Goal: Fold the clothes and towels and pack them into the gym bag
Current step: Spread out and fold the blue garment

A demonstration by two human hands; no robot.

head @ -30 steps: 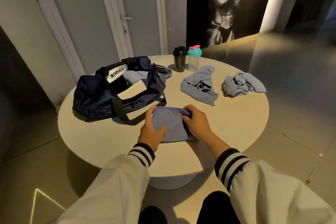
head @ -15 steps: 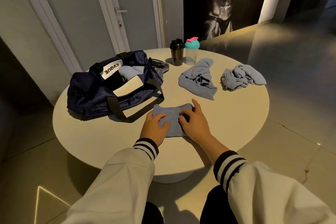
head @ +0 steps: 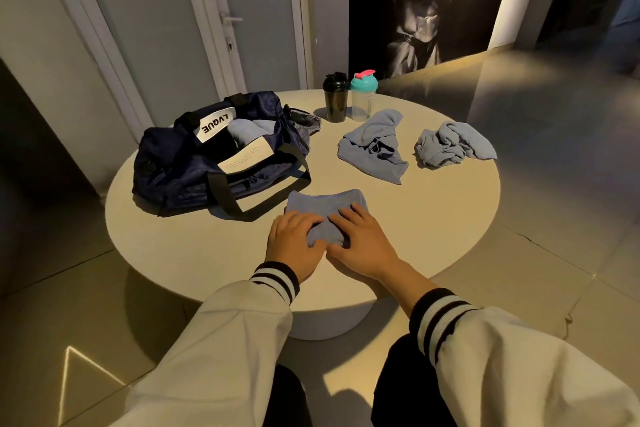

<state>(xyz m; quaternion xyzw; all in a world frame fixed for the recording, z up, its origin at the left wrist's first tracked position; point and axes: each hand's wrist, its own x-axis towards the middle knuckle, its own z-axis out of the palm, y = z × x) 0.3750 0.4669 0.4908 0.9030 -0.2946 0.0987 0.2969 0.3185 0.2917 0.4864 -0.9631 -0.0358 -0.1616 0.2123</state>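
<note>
Folded blue cloth (head: 322, 206): 1, flat on the round table (head: 433, 218), pinned under both sets of fingers. Left hand (head: 294, 244) and right hand (head: 360, 241) lie palm-down, fingers straight, slightly spread, pressing.

Beyond the fingertips, right: 2 crumpled blue pieces, inner garment (head: 374, 149) and outer garment (head: 453, 144).

Left: 1 navy gym bag (head: 180, 177), open, 1 blue item (head: 242, 132) inside. Tag reads "LVQUE"; beige label unreadable.

Farther back: black shaker (head: 335, 99), teal-lidded shaker (head: 363, 97).

Gym bag (head: 166, 177) on table (head: 433, 218), left of towel (head: 322, 204).
</note>
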